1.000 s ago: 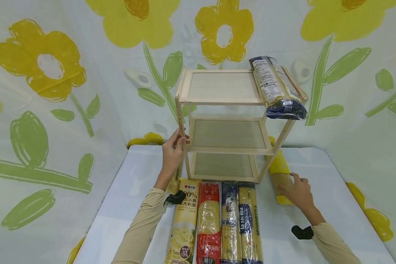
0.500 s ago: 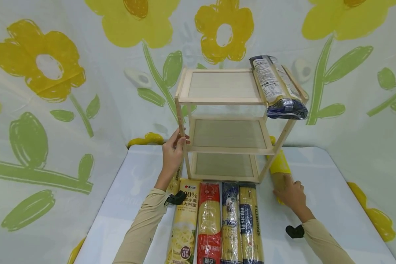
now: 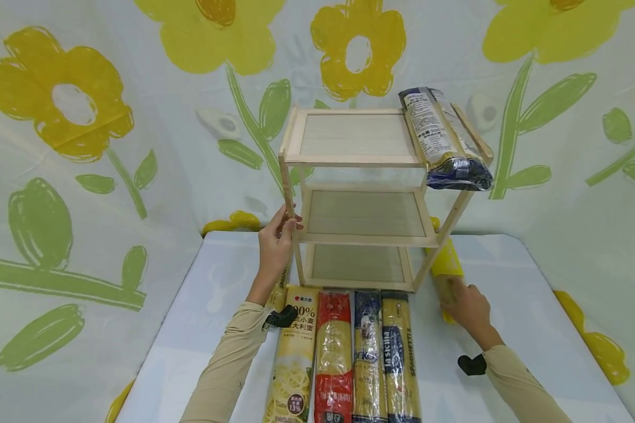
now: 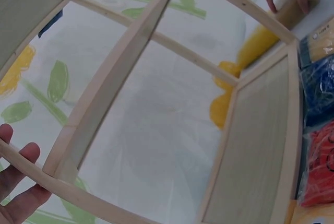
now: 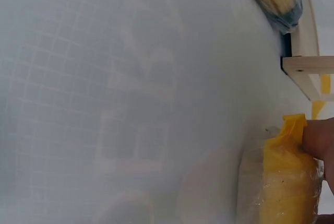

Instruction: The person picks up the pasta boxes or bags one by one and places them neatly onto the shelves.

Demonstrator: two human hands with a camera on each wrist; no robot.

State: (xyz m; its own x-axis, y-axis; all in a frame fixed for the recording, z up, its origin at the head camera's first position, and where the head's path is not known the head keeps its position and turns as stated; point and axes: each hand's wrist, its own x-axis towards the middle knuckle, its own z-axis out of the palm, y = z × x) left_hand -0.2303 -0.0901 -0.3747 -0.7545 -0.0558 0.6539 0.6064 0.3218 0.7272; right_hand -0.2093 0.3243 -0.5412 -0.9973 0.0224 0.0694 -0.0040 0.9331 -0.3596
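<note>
My left hand holds the left front post of a three-tier wooden shelf, thumb in front and fingers behind; in the left wrist view its fingertips wrap the post. To the right of the shelf, my right hand grips the near part of a yellow pasta packet lying on the table. The left wrist view shows thumb and fingers on either side of that packet. In the right wrist view, the packet's yellow end shows beside part of my hand.
A spaghetti packet lies on the right of the top tier, its blue end past the front edge. Before the shelf stand in a row a cream packet, a red one and two blue-labelled ones. Another packet lies left of the shelf.
My right hand has moved slightly left and down onto the yellow pasta packet and taken hold of it. The left hand keeps its grip on the shelf post.
</note>
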